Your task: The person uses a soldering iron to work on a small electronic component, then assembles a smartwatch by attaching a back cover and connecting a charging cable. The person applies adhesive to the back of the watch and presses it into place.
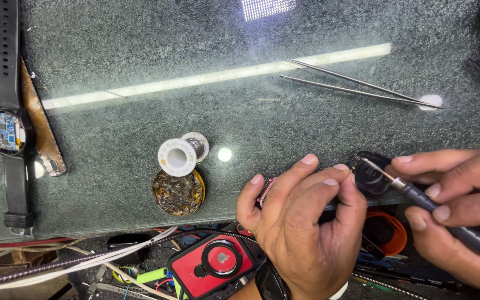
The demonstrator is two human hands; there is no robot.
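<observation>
Head view. Left hand (301, 222) palm-down at the bench edge, fingers curled, thumb and fingertips pinching a small black device (369, 173) on the dark glass-topped bench (140, 122). Right hand (462, 200) closed in a pen grip around a soldering iron (440, 214), tip touching the device's top. Device dark, rounded, glossy. Solder spool (181, 153) and flux tin (178, 192) well left; tweezers (362, 86) beyond.

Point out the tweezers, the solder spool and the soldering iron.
tweezers (356, 86): head view, on the middle of the two metal arms.
solder spool (178, 156): head view, on the white end flange.
soldering iron (418, 195): head view, on the dark barrel behind the tip.
</observation>
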